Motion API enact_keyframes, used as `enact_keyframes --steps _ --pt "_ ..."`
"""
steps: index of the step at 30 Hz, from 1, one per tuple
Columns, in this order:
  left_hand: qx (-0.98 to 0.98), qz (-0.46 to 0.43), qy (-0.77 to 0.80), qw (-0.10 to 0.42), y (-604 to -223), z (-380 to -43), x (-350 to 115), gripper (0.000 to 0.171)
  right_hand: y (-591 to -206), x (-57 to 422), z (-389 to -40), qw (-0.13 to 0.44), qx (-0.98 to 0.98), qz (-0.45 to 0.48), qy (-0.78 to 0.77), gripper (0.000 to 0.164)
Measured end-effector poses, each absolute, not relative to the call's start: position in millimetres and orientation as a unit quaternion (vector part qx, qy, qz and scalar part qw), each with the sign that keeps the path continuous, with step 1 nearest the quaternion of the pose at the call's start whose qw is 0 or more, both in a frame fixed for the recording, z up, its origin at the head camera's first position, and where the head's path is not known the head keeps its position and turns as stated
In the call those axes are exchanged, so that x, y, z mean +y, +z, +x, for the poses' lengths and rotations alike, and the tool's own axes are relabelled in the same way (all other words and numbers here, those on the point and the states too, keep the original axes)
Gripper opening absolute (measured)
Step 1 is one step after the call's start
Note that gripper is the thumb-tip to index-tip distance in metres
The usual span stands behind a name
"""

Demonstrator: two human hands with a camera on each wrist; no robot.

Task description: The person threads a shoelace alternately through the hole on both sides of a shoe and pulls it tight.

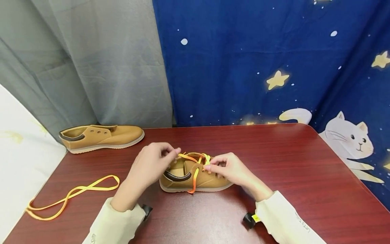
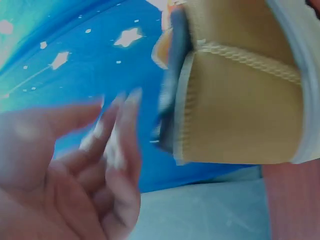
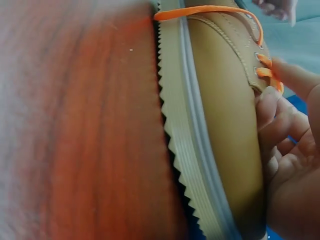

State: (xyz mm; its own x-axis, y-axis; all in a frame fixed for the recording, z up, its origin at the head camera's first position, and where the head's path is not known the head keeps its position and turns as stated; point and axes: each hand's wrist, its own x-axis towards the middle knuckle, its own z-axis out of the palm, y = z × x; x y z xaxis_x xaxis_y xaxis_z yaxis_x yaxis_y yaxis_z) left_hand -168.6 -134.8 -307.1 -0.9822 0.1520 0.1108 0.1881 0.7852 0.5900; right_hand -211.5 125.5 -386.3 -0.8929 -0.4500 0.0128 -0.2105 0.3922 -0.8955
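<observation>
A tan shoe (image 1: 179,185) stands on the table with its toe to the right, and a yellow-orange shoelace (image 1: 195,178) runs through its eyelets. One lace end hangs down the near side to the sole. My right hand (image 1: 230,169) pinches the lace between thumb and fingertips by the front eyelets; the right wrist view shows the orange lace (image 3: 264,72) there. Over the shoe's heel opening is my left hand (image 1: 153,162), close to another stretch of lace. In the left wrist view its blurred thumb and fingers (image 2: 131,117) are apart, with nothing visible between them.
A second tan shoe (image 1: 103,137), unlaced, stands at the table's back left. A loose yellow-orange shoelace (image 1: 77,191) lies looped at the left. Grey curtain (image 1: 122,61) and blue star-print curtain (image 1: 231,67) hang behind the red-brown table (image 1: 292,152).
</observation>
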Motion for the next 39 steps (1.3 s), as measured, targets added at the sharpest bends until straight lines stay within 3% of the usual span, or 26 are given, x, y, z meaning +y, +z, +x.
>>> enact_keyframes --steps 3,6,15,20,27,33,39 --pt "-0.946 -0.006 -0.319 0.058 -313.6 -174.3 -134.3 0.029 -382.4 127.2 -211.5 0.122 0.828 -0.18 -0.517 0.021" --pt "-0.955 0.027 -0.293 0.045 -322.7 -179.9 -135.8 0.036 -379.7 128.2 -211.4 0.108 0.832 -0.166 -0.517 0.022" --pt "-0.958 0.009 -0.276 -0.073 -348.3 -195.4 -144.7 0.063 -375.8 124.9 -209.7 0.02 0.841 -0.141 -0.521 0.017" --pt "-0.911 -0.029 -0.387 -0.138 -355.5 -203.4 -151.2 0.06 -377.2 120.6 -209.0 -0.053 0.867 -0.156 -0.471 0.015" --pt "-0.774 -0.043 -0.586 -0.236 -374.7 -214.0 -157.0 0.054 -378.2 113.1 -207.6 -0.072 0.874 -0.207 -0.435 0.019" --pt "-0.694 -0.012 -0.685 -0.221 -383.0 -217.2 -157.0 0.038 -380.7 109.1 -210.6 -0.097 0.88 -0.254 -0.39 0.024" --pt "-0.625 -0.038 -0.753 -0.201 -379.7 -221.2 -158.8 0.041 -382.0 105.4 -211.3 -0.103 0.882 -0.254 -0.383 0.018"
